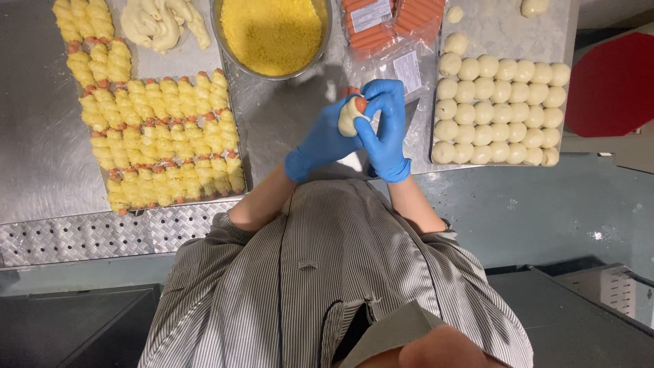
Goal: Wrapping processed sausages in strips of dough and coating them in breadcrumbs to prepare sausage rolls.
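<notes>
Both hands wear blue gloves and meet above the steel table, just beyond the person's striped shirt. The left hand curls its fingers around a sausage half wrapped in pale dough. The right hand closes over the same piece from the right, its fingertips pinching the dough against the sausage.

To the left, a tray carries rows of finished wrapped sausages coated in yellow crumbs. At the far side, a round metal bowl holds yellow crumbs. Right of it lie packs of sausages in clear plastic. On the right, another tray holds rows of white dough balls.
</notes>
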